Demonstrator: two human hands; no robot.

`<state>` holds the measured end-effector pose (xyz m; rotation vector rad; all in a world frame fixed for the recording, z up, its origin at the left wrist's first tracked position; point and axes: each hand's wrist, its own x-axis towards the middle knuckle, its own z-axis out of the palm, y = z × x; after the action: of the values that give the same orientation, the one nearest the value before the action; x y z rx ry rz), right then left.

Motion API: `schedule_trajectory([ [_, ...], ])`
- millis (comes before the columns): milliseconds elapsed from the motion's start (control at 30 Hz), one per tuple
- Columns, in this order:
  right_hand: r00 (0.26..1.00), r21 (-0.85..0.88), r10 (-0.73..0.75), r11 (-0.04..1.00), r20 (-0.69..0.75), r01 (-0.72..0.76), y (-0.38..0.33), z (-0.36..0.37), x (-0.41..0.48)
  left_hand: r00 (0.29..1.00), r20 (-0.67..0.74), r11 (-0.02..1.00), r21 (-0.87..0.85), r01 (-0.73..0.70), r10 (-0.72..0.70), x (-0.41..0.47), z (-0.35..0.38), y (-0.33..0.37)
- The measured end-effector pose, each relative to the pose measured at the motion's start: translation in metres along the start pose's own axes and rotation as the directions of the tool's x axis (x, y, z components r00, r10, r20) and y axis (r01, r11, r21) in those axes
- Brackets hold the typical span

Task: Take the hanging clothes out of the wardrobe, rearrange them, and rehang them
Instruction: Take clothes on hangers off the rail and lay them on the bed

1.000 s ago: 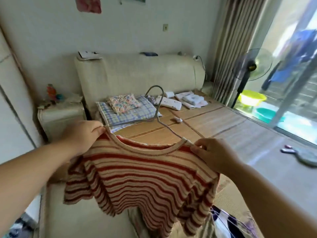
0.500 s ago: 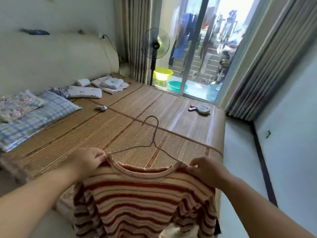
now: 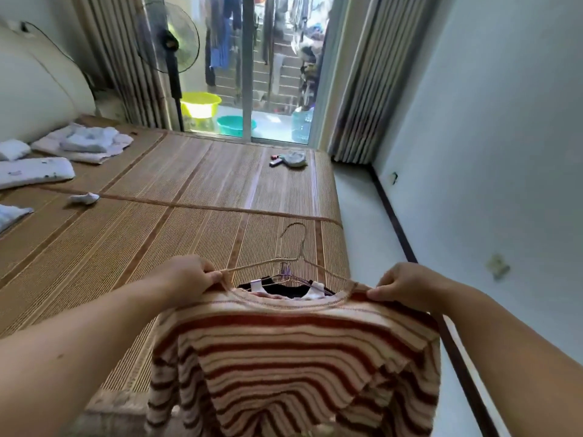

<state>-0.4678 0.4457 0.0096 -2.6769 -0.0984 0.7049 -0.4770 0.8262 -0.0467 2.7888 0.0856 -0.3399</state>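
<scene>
A red and cream striped shirt [image 3: 293, 357] hangs on a thin wire hanger [image 3: 293, 247] above the near right corner of the bed. My left hand [image 3: 189, 279] pinches its left shoulder and my right hand [image 3: 407, 285] pinches its right shoulder. The hanger hook points away from me. Through the neckline I see a dark garment [image 3: 284, 290] with white parts and other wire hangers lying on the bed beneath.
The bed [image 3: 176, 216] carries a bamboo mat. Folded white cloths [image 3: 85, 143] and a small pillow [image 3: 31, 173] lie at the far left. A grey item [image 3: 293, 159] rests near the far edge. A fan [image 3: 172, 39], basins [image 3: 200, 104] and a glass door stand beyond. Floor runs along the right.
My view has swung right, from the headboard to the bed's foot and the glass door. Both hands still hold the striped shirt, now over other clothes on the bed.
</scene>
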Motion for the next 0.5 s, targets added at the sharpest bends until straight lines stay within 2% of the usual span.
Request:
schedule_trajectory([
  [267, 0.997, 0.085, 0.063, 0.995, -0.036, -0.06, 0.017, -0.029, 0.047, 0.998, 0.057, 0.999, -0.038, -0.021, 0.023, 0.07, 0.008, 0.021],
  [400, 0.995, 0.018, 0.073, 0.997, -0.067, -0.072, 0.035, -0.016, 0.116, 0.998, 0.066, 0.998, -0.056, 0.021, -0.017, 0.114, 0.039, 0.021],
  [500, 0.996, -0.058, 0.071, 0.996, -0.05, -0.074, 0.057, 0.018, 0.175, 0.987, 0.128, 0.992, -0.064, 0.106, -0.098, 0.146, 0.079, 0.016],
])
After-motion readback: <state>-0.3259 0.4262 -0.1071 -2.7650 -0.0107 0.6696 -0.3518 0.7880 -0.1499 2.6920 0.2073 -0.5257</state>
